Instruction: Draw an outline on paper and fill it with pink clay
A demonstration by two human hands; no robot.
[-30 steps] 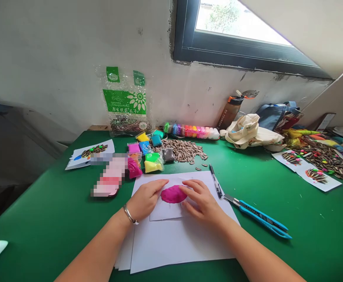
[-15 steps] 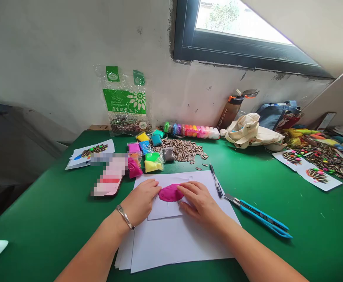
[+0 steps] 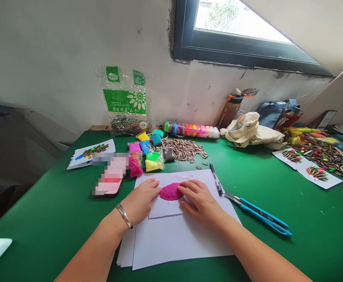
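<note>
A flat oval of magenta modelling clay lies on a small white card, with a few pencil lines drawn below it. My left hand, wearing a silver bracelet, rests on the card with its fingers stretched out, tips at the clay's left edge. From the other side, my right hand lays its fingertips on the clay's right end, its thumb apart on the card below. Neither hand lifts anything. Beneath the card are larger sheets of white paper.
A pen and a blue utility knife, blade out, lie right of the paper. Behind are clay packets, sunflower seeds and a seed bag. A phone is at left; decorated cards lie at right.
Both hands keep almost the same pose around the clay. The whole view has shifted very slightly; nothing has been picked up or let go.
</note>
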